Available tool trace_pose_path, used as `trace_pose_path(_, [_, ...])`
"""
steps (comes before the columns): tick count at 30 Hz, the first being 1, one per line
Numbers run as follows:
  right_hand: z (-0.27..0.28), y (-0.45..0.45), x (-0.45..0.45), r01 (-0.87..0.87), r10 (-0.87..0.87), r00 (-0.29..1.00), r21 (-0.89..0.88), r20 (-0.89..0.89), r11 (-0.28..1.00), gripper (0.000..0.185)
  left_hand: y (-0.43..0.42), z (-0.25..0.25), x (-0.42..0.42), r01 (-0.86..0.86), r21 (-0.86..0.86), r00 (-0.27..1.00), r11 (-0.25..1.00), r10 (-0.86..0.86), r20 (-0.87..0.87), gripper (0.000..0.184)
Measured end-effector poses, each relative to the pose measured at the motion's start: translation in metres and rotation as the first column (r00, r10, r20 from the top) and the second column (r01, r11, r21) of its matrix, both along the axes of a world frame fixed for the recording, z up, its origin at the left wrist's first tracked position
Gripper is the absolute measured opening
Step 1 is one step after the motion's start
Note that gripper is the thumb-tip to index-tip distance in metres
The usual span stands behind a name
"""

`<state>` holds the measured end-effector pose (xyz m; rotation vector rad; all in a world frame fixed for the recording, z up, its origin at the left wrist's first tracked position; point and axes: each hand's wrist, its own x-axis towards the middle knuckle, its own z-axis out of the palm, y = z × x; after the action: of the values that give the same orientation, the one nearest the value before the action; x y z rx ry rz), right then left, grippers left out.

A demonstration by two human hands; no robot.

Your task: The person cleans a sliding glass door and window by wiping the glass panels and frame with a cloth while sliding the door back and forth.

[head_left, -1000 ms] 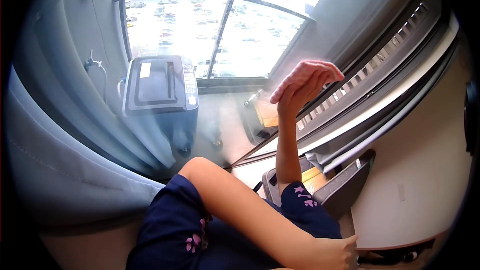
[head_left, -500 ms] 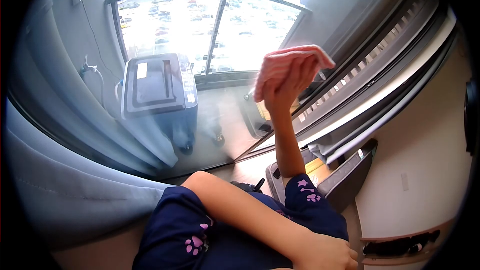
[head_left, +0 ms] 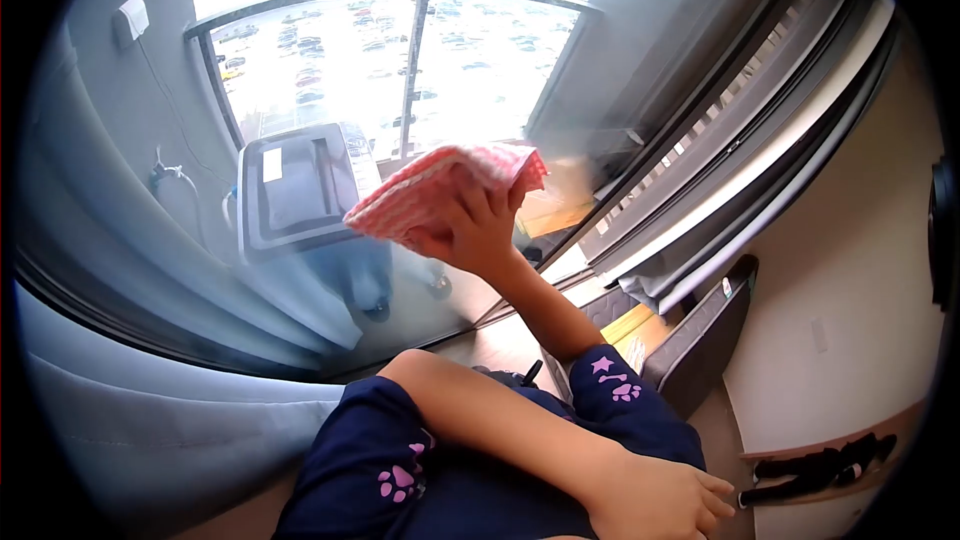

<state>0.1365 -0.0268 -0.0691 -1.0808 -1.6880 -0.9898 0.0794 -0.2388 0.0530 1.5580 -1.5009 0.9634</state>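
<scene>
My right hand (head_left: 475,225) presses a pink-and-white checked cloth (head_left: 430,190) flat to the glass door (head_left: 470,285), its fingers bent over the fabric. Part of the cloth lies hidden behind those fingers. My left arm crosses my body, and my left hand (head_left: 660,495) rests low on the right by my dark blue shirt (head_left: 480,485). The fingers of that hand are slightly apart, and nothing shows in them.
Behind the glass stands a washing machine (head_left: 300,190) beside a railed window. Blue-grey curtains (head_left: 150,420) hang on the left. A dark padded case (head_left: 700,345) and a yellow board (head_left: 635,330) stand on the right, near the wall (head_left: 820,270).
My right hand has moved the cloth left and down across the glass. The left hand stays low across my body, its fingers a little more spread.
</scene>
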Motion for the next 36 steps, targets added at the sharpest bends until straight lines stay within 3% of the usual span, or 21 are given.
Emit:
trace_pose_path(1, [0.01,-0.003,0.006,-0.03,0.029,0.999,0.052,0.032,0.998,0.047,-0.002,-0.002,-0.001,0.037,-0.031,0.999,0.999,-0.037,0.005,0.026])
trace_pose_path(4, [0.065,0.002,0.063,0.137,-0.098,0.97,0.172,-0.221,0.975,0.069,0.007,0.002,-0.003,0.13,0.072,0.966,0.989,-0.11,-0.232,0.027])
trace_pose_path(5, [0.08,-0.003,0.072,0.127,-0.066,0.938,0.163,-0.339,0.978,0.066,0.005,0.001,-0.003,0.161,0.062,0.961,0.985,-0.142,-0.237,0.027])
trace_pose_path(8, [0.082,-0.01,0.085,0.186,-0.126,0.952,0.2,-0.278,0.962,0.064,0.007,0.003,-0.003,0.202,0.064,0.953,0.977,-0.181,-0.243,0.025])
trace_pose_path(10, [0.089,-0.003,0.075,0.071,0.024,0.843,0.156,-0.537,0.985,0.064,0.02,0.004,-0.009,0.227,0.119,0.952,0.967,-0.194,-0.238,0.025])
trace_pose_path(13, [0.039,0.001,0.04,0.059,-0.024,0.962,0.121,-0.273,0.991,0.07,0.023,-0.003,-0.015,0.294,-0.115,0.935,0.949,-0.311,-0.169,0.029])
trace_pose_path(15, [0.001,0.0,0.037,0.054,-0.06,0.996,0.096,0.062,0.994,0.068,0.031,-0.014,-0.015,0.284,-0.071,0.935,0.956,-0.293,-0.201,0.035])
trace_pose_path(16, [-0.007,0.0,0.049,0.041,-0.048,0.997,0.097,0.067,0.994,0.058,0.037,-0.019,-0.017,0.283,-0.083,0.926,0.956,-0.295,-0.236,0.036])
trace_pose_path(18, [-0.003,0.003,0.078,0.066,-0.05,0.99,0.122,-0.13,0.99,0.062,0.062,-0.041,-0.016,0.341,-0.053,0.863,0.938,-0.335,-0.377,0.036])
trace_pose_path(20, [0.023,-0.001,0.118,0.21,-0.144,0.927,0.161,-0.346,0.964,0.07,0.091,-0.053,-0.022,0.212,-0.134,0.83,0.968,-0.251,-0.499,0.035])
trace_pose_path(22, [0.03,-0.012,0.122,0.174,-0.097,0.837,0.095,-0.538,0.98,0.066,0.115,-0.094,-0.029,0.067,-0.161,0.735,0.985,-0.158,-0.659,0.034])
trace_pose_path(23, [0.034,-0.016,0.124,0.153,-0.077,0.777,0.069,-0.624,0.986,0.064,0.123,-0.116,-0.037,-0.1,-0.205,0.622,0.974,-0.1,-0.777,0.033])
trace_pose_path(24, [0.037,-0.017,0.124,0.128,-0.058,0.709,0.047,-0.703,0.991,0.062,0.127,-0.144,-0.045,-0.278,-0.227,0.438,0.933,-0.087,-0.895,0.033])
trace_pose_path(25, [0.032,-0.018,0.118,0.105,-0.04,0.674,0.042,-0.738,0.994,0.063,0.127,-0.175,-0.054,-0.469,-0.254,0.161,0.846,-0.2,-0.966,0.033])
trace_pose_path(27, [-0.003,-0.016,0.077,0.065,-0.052,0.739,-0.006,-0.671,0.998,0.066,0.13,-0.232,-0.074,-0.665,0.285,-0.162,0.69,0.24,-0.957,0.032])
trace_pose_path(28, [-0.024,-0.015,0.05,0.037,-0.062,0.806,-0.054,-0.589,0.998,0.067,0.13,-0.285,-0.094,-0.669,0.396,-0.218,0.628,0.344,-0.913,0.033])
trace_pose_path(29, [-0.039,-0.02,0.018,-0.007,-0.044,0.872,-0.101,-0.488,0.995,0.069,0.127,-0.3,-0.112,-0.645,0.371,-0.381,0.668,0.14,-0.914,0.033])
trace_pose_path(30, [-0.05,-0.03,-0.013,-0.091,0.02,0.925,-0.171,-0.379,0.981,0.063,0.124,-0.307,-0.127,-0.663,0.325,-0.452,0.674,-0.015,-0.892,0.033])
trace_pose_path(32, [-0.078,-0.026,-0.023,-0.173,0.179,0.984,-0.187,0.012,0.967,0.054,0.123,-0.317,-0.155,-0.575,0.459,-0.572,0.678,0.069,-0.818,0.035])
trace_pose_path(34, [-0.093,-0.026,-0.008,-0.151,0.125,0.984,-0.219,-0.127,0.964,0.047,0.119,-0.319,-0.174,-0.592,0.563,-0.598,0.577,0.154,-0.787,0.037])
trace_pose_path(36, [-0.084,-0.037,0.029,-0.007,-0.068,0.969,-0.299,-0.238,0.954,0.06,0.116,-0.302,-0.178,-0.634,0.605,-0.597,0.482,0.193,-0.779,0.039])
